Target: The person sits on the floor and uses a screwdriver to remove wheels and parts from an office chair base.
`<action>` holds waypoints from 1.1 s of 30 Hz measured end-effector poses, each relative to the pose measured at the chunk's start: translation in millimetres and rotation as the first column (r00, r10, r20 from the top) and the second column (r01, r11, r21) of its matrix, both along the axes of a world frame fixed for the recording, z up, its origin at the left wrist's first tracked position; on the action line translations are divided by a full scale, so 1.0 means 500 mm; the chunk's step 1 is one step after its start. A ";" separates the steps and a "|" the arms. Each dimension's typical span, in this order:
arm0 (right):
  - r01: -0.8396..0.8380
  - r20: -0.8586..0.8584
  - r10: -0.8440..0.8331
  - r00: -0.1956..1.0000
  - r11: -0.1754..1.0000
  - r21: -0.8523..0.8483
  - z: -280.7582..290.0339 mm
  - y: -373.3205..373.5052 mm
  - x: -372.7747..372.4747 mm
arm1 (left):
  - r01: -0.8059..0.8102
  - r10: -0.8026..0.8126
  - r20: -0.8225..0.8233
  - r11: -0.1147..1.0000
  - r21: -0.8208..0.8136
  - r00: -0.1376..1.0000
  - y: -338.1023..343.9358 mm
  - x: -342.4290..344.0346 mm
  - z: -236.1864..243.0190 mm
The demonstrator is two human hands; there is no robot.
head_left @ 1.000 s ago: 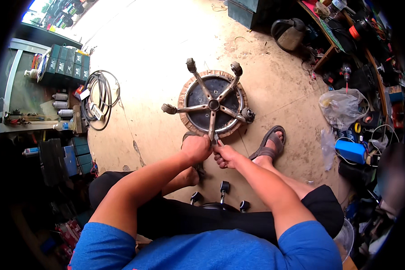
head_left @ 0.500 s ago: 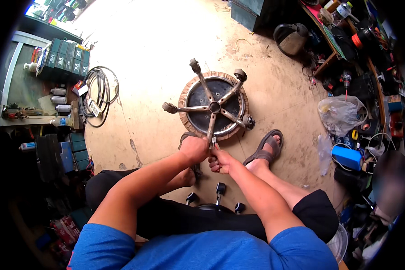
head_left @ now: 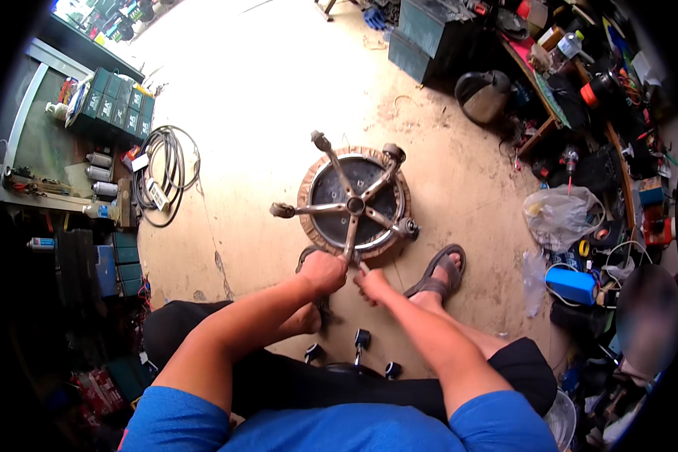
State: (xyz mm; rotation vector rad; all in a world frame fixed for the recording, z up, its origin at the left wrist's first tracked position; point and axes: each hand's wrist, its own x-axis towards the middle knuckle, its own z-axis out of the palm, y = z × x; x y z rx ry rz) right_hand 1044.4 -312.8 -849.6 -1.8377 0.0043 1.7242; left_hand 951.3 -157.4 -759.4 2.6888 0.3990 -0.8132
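Observation:
An upside-down round stool (head_left: 318, 181) lies on the floor ahead of me. Its five-armed metal caster base (head_left: 356, 204) points up, with dark wheels at the arm ends away from me. My left hand (head_left: 325, 273) is closed round the end of the nearest arm and hides its tip. Just right of it, my right hand (head_left: 371, 286) is closed on a slim hand tool, held against that same arm end; the fingers cover most of the tool, so its exact kind is unclear. Between my legs, several black-and-chrome casters (head_left: 362, 337) stick out from under me.
My sandalled foot (head_left: 444, 273) is right of the stool. Left are a coiled cable (head_left: 175, 172) with a power strip and stacked green boxes (head_left: 117, 105). Right stand a cluttered shelf (head_left: 541, 137), a clear plastic bag (head_left: 561, 215) and a blue box (head_left: 570, 285).
The view has tilted, so the stool and hands sit lower in it. Both hands stay at the near arm end; the right hand has turned slightly, and the tool's metal end shows less.

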 end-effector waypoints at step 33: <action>-0.214 -0.026 0.216 0.976 0.975 0.065 -0.050 -0.040 -0.006 | 0.094 -0.094 -0.004 0.995 -0.037 0.996 0.023 -0.007 0.018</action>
